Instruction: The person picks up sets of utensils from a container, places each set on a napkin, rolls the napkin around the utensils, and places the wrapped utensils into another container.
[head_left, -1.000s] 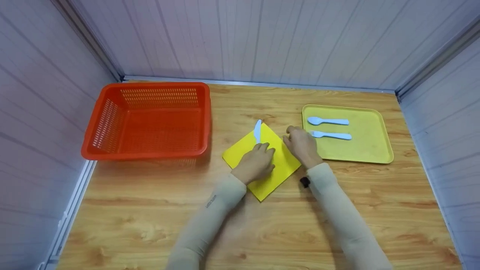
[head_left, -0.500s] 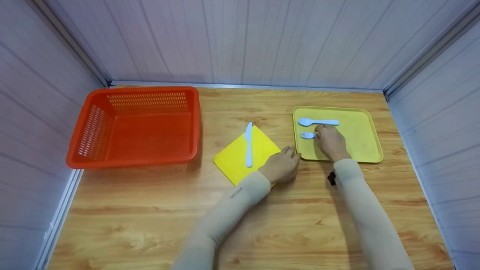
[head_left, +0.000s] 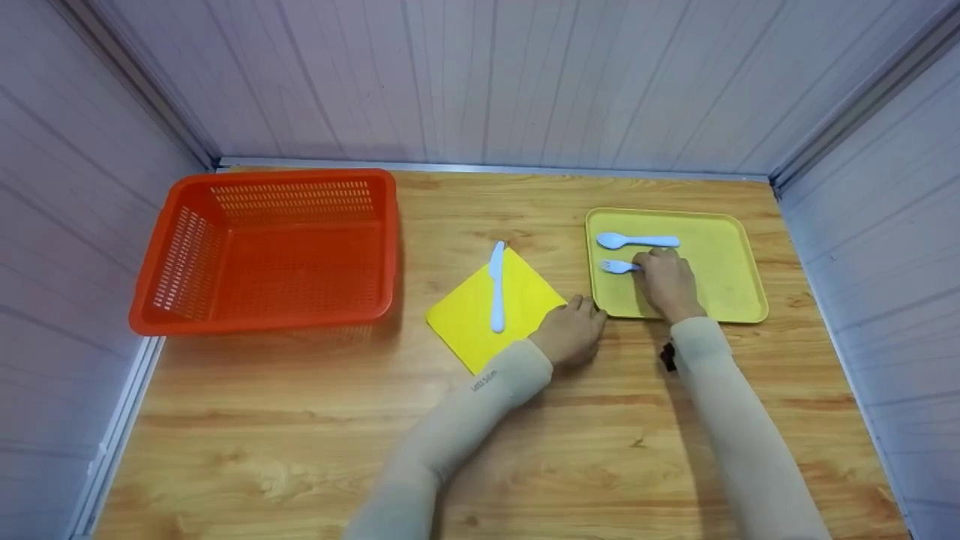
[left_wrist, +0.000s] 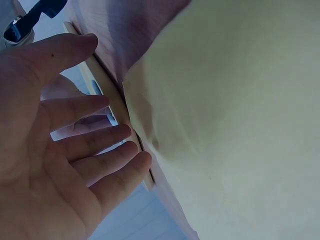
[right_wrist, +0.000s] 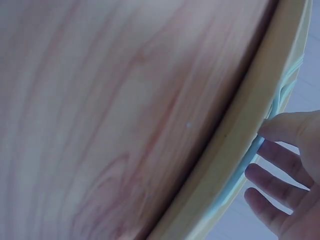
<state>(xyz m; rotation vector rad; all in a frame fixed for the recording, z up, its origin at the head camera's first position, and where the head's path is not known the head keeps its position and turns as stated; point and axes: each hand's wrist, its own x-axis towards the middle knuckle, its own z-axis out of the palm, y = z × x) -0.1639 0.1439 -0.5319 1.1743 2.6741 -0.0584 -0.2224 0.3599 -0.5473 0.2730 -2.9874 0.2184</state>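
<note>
my left hand [head_left: 568, 330], fingers extended, holding nothing, is beside the near left corner of the tray [head_left: 727, 274]. the fork [head_left: 618, 266] lies in the tray, long axis left-right, extending left from my right hand [head_left: 669, 283], the nearer one, which pinches its handle.

We note a pale beige left sleeve [head_left: 450, 439], lower centre, with dark lettering [head_left: 484, 381], and a matching right sleeve [head_left: 739, 420], lower right, with a black piece [head_left: 668, 357].
</note>
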